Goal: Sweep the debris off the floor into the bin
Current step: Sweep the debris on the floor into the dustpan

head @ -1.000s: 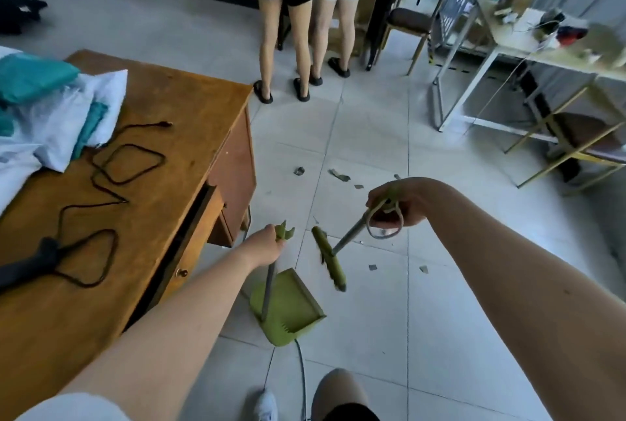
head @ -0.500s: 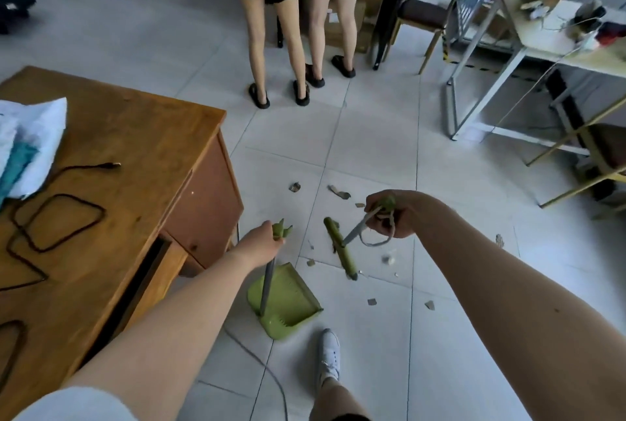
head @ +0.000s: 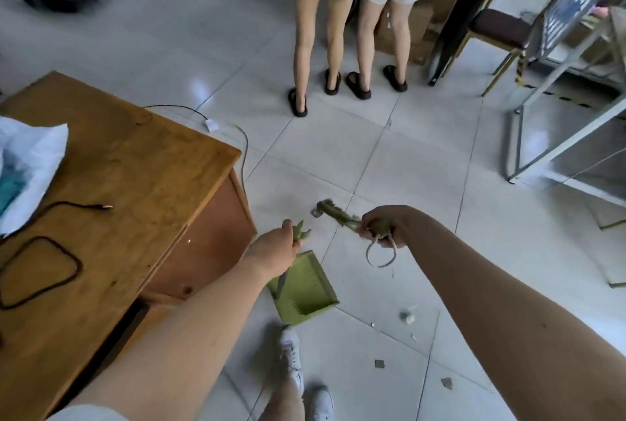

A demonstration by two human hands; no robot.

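My left hand (head: pixel 276 249) grips the top of a long-handled green dustpan (head: pixel 305 292), whose tray rests on the floor tiles just ahead of my white shoe. My right hand (head: pixel 384 226) is closed on the handle end of a green broom (head: pixel 333 212), with a cord loop hanging below the fist. The broom head points away to the upper left, close to a small dark scrap. Several bits of debris (head: pixel 408 316) lie on the tiles to the right of the dustpan and below my right arm. No bin is in view.
A wooden desk (head: pixel 128 190) with cables and cloth bags stands at the left, its corner next to the dustpan. Two people (head: pixel 355 31) stand ahead with their backs turned. A metal rack (head: pixel 555 136) and chairs stand at the right. A cable (head: pixel 244 153) runs down beside the desk.
I have stepped forward; the view has shifted. The broom has swung up and forward, its head now far ahead of the dustpan. Debris that lay ahead now lies beside and behind the dustpan.
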